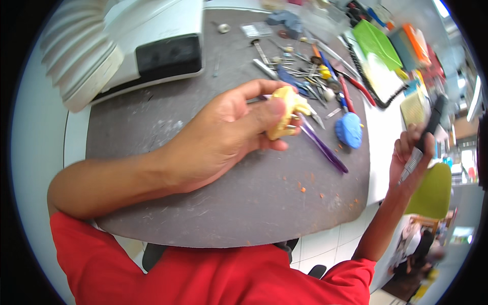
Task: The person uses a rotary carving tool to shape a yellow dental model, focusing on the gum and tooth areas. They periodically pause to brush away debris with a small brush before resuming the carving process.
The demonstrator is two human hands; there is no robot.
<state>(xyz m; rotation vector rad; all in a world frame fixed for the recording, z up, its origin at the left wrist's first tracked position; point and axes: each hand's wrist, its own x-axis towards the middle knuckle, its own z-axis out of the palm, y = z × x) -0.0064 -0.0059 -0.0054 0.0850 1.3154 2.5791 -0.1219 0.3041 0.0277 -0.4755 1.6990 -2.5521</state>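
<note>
My left hand (223, 127) is raised above the grey work mat (229, 213), its thumb and fingers closed round a yellow dental model (278, 122). Short metal pins stick out of the model's right side. Off to the right, well away from the model, my right hand (408, 152) grips a black and silver rotary handpiece (433, 119). The handpiece's thin end points down toward my wrist. Behind the model, a slim purple tool (325, 147) lies on the mat, partly hidden by my fingers. A blue moulded lump (348, 130) rests further right.
Several burs and small tools (305, 68) lie heaped at the back, beside red-handled pliers (361, 89). A ribbed hose (79, 51) and a white machine (157, 30) stand at back left. A green tray (376, 44) sits back right. Orange crumbs (303, 189) dot the mat.
</note>
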